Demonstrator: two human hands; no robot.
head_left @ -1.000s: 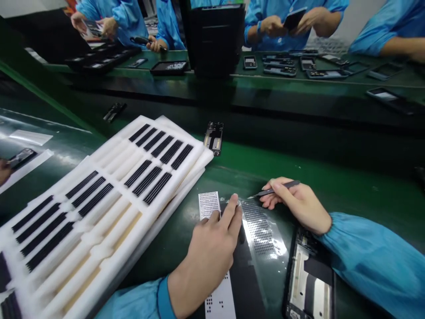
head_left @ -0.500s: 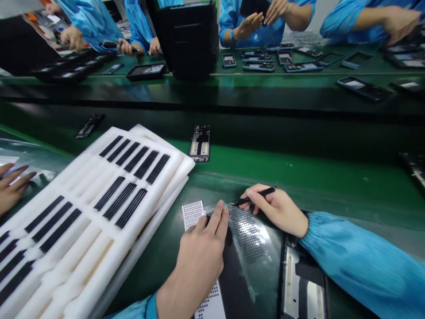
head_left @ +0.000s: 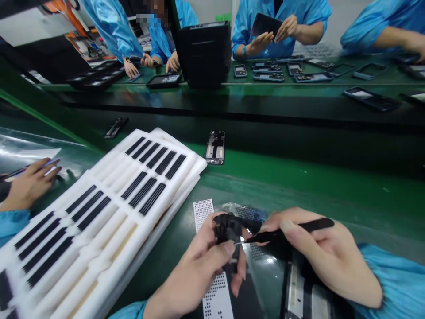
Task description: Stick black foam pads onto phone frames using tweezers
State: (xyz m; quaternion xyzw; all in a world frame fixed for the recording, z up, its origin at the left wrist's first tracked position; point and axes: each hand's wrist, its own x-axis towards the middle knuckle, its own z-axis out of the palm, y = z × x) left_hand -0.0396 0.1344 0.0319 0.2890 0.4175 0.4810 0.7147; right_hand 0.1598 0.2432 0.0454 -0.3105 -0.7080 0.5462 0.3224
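Observation:
My left hand point(head_left: 199, 266) holds a small dark part point(head_left: 229, 228) between thumb and fingers, above the dotted sheets. Black tweezers point(head_left: 308, 226) are gripped in my right hand point(head_left: 318, 248), their tip touching or very near the dark part at my left thumb. Below my hands lie a white sheet with black dots point(head_left: 217, 299), a clear dotted film point(head_left: 255, 252) and a black sheet point(head_left: 247, 292). An open phone frame point(head_left: 308, 297) lies under my right wrist, partly hidden.
Stacked white foam trays point(head_left: 113, 212) with black strips fill the left. One phone frame point(head_left: 215, 148) lies ahead, another point(head_left: 116, 127) further left. A neighbour's hand point(head_left: 29, 184) is at far left. Across the bench, people in blue handle phones near a black bin point(head_left: 207, 53).
My left hand has lifted off the sheets and now holds the dark part. My right hand has come lower with the tweezers, toward that part. The view has shifted left.

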